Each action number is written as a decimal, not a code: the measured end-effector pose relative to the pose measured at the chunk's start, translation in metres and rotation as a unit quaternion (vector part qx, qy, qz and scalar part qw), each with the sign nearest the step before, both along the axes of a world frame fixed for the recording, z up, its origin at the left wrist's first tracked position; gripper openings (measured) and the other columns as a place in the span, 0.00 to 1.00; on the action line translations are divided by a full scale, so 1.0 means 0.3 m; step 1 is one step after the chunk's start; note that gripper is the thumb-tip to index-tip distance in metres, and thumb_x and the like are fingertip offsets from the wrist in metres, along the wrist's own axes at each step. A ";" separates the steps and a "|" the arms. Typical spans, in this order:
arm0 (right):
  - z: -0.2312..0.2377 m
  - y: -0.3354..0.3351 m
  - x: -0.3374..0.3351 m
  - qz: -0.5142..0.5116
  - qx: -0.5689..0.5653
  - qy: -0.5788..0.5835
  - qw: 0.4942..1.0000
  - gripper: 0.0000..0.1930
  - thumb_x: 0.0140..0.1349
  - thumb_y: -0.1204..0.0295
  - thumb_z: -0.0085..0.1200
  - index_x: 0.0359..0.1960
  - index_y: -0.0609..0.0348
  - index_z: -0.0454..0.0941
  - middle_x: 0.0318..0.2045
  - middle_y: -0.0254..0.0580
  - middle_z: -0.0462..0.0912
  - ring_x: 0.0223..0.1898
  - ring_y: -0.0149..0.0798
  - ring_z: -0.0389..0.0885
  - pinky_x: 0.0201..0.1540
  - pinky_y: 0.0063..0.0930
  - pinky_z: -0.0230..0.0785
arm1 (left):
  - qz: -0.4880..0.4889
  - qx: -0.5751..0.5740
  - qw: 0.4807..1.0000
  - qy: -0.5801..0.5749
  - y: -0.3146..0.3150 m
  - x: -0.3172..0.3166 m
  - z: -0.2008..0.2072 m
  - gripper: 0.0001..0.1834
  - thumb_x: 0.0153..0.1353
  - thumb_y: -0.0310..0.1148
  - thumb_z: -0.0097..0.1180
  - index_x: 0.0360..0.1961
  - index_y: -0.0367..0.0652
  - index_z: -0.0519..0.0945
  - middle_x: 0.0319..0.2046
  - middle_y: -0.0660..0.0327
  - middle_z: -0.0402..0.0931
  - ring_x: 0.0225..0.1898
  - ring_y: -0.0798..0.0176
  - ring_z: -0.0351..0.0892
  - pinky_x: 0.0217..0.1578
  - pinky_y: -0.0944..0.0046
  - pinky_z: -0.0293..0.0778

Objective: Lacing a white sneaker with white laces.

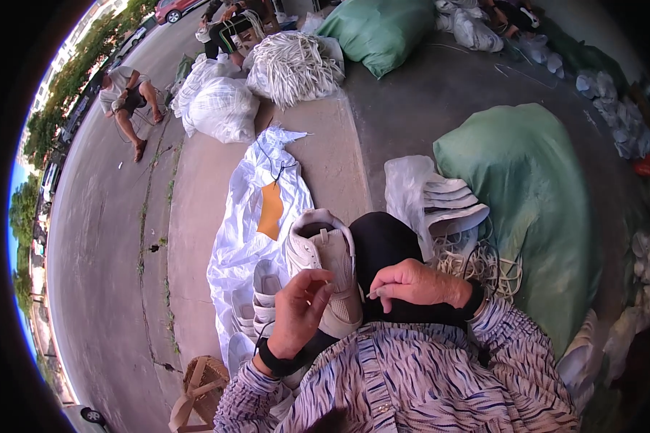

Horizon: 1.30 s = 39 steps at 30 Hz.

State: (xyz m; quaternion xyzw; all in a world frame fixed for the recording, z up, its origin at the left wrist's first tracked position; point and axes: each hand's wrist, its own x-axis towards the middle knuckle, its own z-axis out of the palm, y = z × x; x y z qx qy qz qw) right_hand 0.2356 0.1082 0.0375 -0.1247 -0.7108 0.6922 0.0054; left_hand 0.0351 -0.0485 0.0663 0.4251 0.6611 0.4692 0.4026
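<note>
A pale beige sneaker (335, 263) rests on my lap with its opening away from me and its toe toward me. My left hand (301, 307) is over the near left side of the sneaker, thumb and fingers pinched together. What they hold, if anything, is too small to tell. To the right of the toe, my right hand (415, 285) also pinches, above my dark trouser leg. A tiny pale tip shows at its fingertips, too small to name. Several more light shoes (267, 285) stand left of the sneaker on a white plastic sheet (227, 270).
A tan leather-like piece (270, 211) lies on the sheet. To the right are loose cream laces (502, 270), stacked white shoe parts (451, 206) and a large green sack (520, 159). White bundles (224, 108) lie ahead; a seated person (126, 97) is far left.
</note>
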 end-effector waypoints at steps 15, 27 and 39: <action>-0.064 -0.066 -0.141 -0.153 0.169 -0.049 0.973 0.04 0.62 0.73 0.52 0.35 0.60 0.77 0.24 0.46 0.83 0.25 0.44 0.83 0.31 0.37 0.73 | -0.010 0.119 0.939 0.323 0.069 -0.114 -0.273 0.54 0.51 0.53 0.67 0.72 0.40 0.52 0.71 0.43 0.49 0.72 0.38 0.47 0.69 0.48 0.48; -0.090 -0.066 -0.173 -0.079 0.355 -0.061 0.930 0.04 0.57 0.72 0.53 0.30 0.58 0.76 0.26 0.49 0.82 0.31 0.54 0.82 0.35 0.45 0.73 | -0.032 0.110 0.927 0.357 0.009 -0.109 -0.266 0.44 0.65 0.48 0.53 0.73 0.37 0.49 0.73 0.41 0.42 0.74 0.40 0.42 0.70 0.50 0.44; -0.101 -0.047 -0.164 -0.084 0.292 -0.030 0.952 0.03 0.56 0.73 0.54 0.29 0.59 0.76 0.24 0.50 0.81 0.29 0.54 0.82 0.33 0.44 0.73 | -0.002 0.123 0.951 0.284 0.026 -0.111 -0.305 0.47 0.64 0.49 0.55 0.73 0.36 0.45 0.73 0.40 0.41 0.74 0.40 0.41 0.71 0.51 0.43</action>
